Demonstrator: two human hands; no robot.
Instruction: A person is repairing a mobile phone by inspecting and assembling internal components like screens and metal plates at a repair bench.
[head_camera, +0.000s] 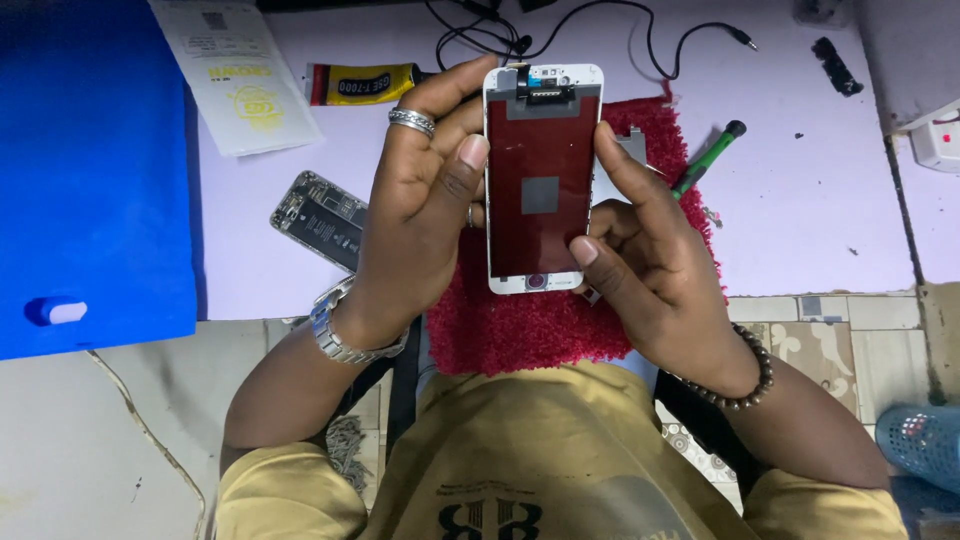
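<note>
Both hands hold a white phone screen assembly upright over a red mat.

The left hand (420, 215) grips the left edge of the screen assembly (541, 178), fingers curled around it, thumb on the dark red back. The right hand (645, 255) clasps the right edge, thumb at the lower corner. Beneath lies the red mat (520, 325). Left of it lies an opened phone body (322, 218); right, a green-handled screwdriver (712, 155). Farther off: a yellow glue tube (362, 84) and black cables (600, 30).

A phone repair bench: an opened phone body (322, 217), glue tube (360, 83) and screwdriver (709, 157) lie just beyond the fingers (470, 155).
</note>
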